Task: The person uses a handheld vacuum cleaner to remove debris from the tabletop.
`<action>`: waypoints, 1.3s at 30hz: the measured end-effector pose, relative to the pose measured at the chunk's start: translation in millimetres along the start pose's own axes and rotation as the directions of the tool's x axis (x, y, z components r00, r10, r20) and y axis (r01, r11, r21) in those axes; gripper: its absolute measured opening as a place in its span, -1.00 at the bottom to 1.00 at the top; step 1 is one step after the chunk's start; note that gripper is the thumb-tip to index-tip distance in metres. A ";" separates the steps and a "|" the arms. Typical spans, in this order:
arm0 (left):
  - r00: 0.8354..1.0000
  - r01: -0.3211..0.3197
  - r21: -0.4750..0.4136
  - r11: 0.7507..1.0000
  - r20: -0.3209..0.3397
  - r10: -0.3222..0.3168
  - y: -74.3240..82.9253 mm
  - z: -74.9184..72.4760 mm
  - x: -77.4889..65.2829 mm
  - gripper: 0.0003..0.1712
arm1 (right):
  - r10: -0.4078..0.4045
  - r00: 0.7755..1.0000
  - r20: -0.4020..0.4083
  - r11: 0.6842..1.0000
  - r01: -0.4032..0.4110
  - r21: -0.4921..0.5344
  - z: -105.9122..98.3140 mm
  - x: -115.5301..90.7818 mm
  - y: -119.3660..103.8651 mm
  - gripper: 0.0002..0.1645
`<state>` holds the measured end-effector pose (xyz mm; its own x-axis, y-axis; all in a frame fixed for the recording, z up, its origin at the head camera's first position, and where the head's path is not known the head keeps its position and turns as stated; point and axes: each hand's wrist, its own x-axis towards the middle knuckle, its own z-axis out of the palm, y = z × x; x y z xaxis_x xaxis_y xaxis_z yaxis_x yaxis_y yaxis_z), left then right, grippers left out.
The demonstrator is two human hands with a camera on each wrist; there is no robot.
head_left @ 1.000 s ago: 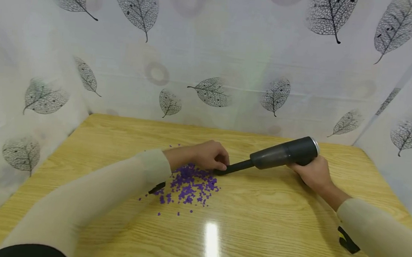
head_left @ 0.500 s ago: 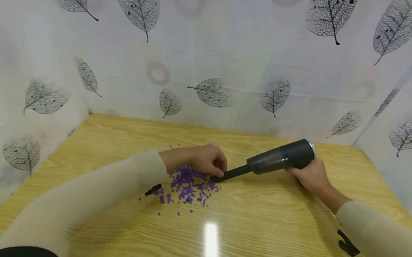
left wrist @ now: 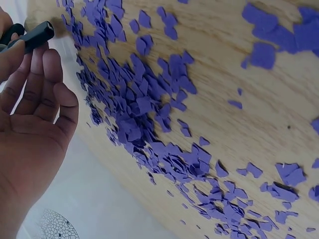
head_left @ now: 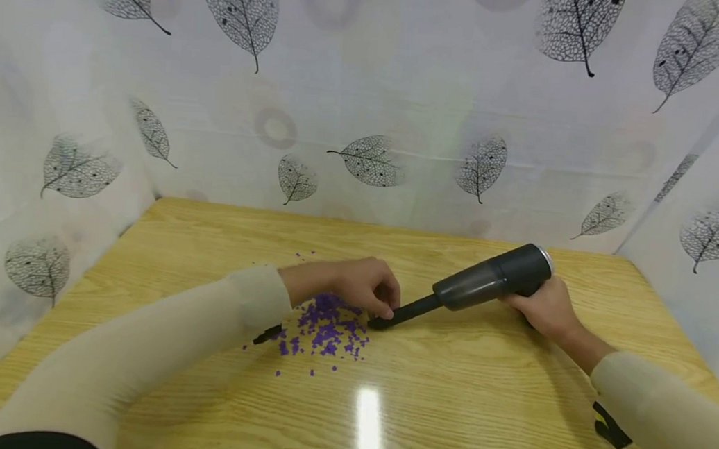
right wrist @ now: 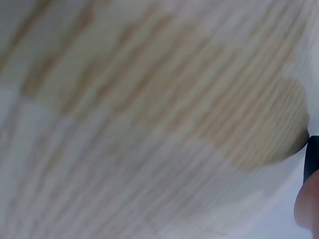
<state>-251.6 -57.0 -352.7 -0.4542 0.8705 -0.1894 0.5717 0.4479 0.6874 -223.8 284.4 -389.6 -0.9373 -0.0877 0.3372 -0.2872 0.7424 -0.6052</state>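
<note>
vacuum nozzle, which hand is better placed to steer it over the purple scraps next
Probably the left hand: it pinches the nozzle close beside the purple scraps, while the right hand grips the handheld vacuum farther back.

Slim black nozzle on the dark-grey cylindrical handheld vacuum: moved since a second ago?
Yes: in the head view, the nozzle has shifted down the image, farther from the back edge of the yellow wood-grain table.
</note>
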 end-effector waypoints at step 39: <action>0.972 -0.009 -0.019 1.000 0.233 0.014 8.4 -1.2 -24.8 -0.88 | -0.103 0.995 0.001 0.991 0.102 0.081 21.2 -22.1 -30.4 -0.51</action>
<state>-236.3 -75.1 -341.4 -0.2746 0.9001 -0.3383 0.5626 0.4357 0.7026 -198.5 249.7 -394.0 -0.9030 -0.1640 0.3972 -0.3968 0.6731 -0.6242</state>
